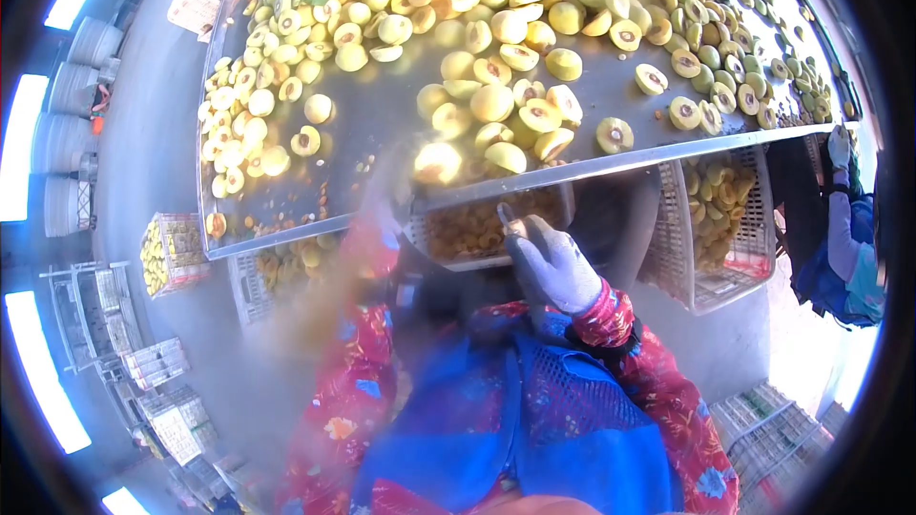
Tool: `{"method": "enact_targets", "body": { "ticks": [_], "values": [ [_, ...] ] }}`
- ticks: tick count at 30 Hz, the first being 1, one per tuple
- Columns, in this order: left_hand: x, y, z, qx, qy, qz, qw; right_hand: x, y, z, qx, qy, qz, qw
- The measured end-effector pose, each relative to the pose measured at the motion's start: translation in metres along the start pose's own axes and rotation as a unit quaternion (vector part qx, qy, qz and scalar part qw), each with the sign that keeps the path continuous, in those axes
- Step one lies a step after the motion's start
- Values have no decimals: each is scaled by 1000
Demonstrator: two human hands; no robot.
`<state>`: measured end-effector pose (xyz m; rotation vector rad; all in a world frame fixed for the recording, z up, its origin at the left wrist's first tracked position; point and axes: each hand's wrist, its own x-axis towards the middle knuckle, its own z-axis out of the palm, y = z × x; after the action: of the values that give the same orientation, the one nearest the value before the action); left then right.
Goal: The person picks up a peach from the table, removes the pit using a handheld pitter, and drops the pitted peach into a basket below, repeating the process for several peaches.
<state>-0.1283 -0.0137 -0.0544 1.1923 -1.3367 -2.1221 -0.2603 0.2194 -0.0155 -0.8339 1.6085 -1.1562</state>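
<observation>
My right hand (558, 272), in a pale glove with darkened fingertips, is closed round a small pitting tool (505, 215); its metal tip points up toward the table edge. Motion smears my left hand (384, 215) at the table's front rim, so its fingers and anything in them cannot be made out. Just beyond it lies a bright fruit half (437, 163). A loose group of halved yellow-green stone fruits (491, 103) sits on the metal table (382, 105) ahead of both hands. Below the rim, between my hands, a white crate (477, 262) contains brownish-yellow pieces.
Many more halves (391, 0) cover the back of the table. Fruit-filled crates stand under the rim at right (701, 300) and far left (176, 253). A co-worker's gloved hand (839, 146) is at the table's right end. Stacked tubs (72, 148) line the left.
</observation>
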Motion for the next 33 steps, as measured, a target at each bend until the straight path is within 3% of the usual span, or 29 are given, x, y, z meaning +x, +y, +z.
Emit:
{"method": "enact_targets", "body": {
  "ticks": [2, 4, 6, 7, 8, 10, 13, 14, 16, 18, 19, 20, 21, 22, 23, 25, 27, 29, 31, 32, 33],
  "values": [
    [8, -48, -37, -82, -7, -36, 996, 6, -7, 10, -27, 7, -66, 997],
    [-12, -51, -20, -119, 5, -55, 991, 10, -12, 19, -82, 47, -179, 979],
    [-39, -39, 9, -90, -6, -53, 994, 7, -19, 19, -125, 29, -141, 982],
    [-58, -16, 26, 29, -52, -19, 998, 6, -19, 20, -130, 19, -126, 983],
    [-71, 1, 39, 147, -98, 16, 984, 4, -19, 20, -135, 10, -111, 985],
    [-77, 0, 47, 182, -69, 154, 969, -2, -20, 21, -113, 29, -130, 985],
    [-73, -18, 43, 9, -49, 92, 995, -3, -17, 22, -88, 38, -135, 986],
    [-75, -19, 44, 8, -51, 109, 993, -4, -16, 22, -80, 37, -130, 988],
    [-82, -15, 47, 135, -32, 205, 969, -4, -16, 25, -74, 37, -120, 989],
    [-95, -4, 52, 379, 10, 347, 857, -4, -15, 29, -73, 39, -112, 990],
    [-98, -1, 57, 138, -29, 260, 955, -4, -13, 31, -75, 41, -110, 990],
    [-100, 0, 65, -114, -64, 153, 980, -5, -13, 33, -78, 43, -107, 990],
    [-101, 0, 69, -358, -96, 33, 928, -5, -15, 32, -67, 40, -96, 992],
    [-101, 0, 68, -79, -50, 153, 984, -6, -20, 31, -55, 38, -86, 994],
    [-101, -2, 67, 206, 1, 259, 944, -7, -23, 31, -44, 36, -75, 996],
    [-101, -8, 65, 390, 48, 283, 875, -8, -21, 32, -27, 38, -75, 996],
    [-97, -22, 66, 229, 42, 189, 954, -9, -20, 33, -17, 38, -63, 997],
    [-91, -38, 63, 96, 52, 153, 982, -8, -21, 35, -12, 35, -42, 998],
    [-90, -47, 60, 202, 94, 260, 939, -8, -18, 39, -14, 48, -45, 998],
    [-91, -50, 59, 356, 125, 362, 852, -6, -16, 40, -15, 55, -47, 997],
    [-91, -51, 60, 364, 133, 381, 840, -5, -10, 42, -23, 59, -66, 996]
  ]
}}
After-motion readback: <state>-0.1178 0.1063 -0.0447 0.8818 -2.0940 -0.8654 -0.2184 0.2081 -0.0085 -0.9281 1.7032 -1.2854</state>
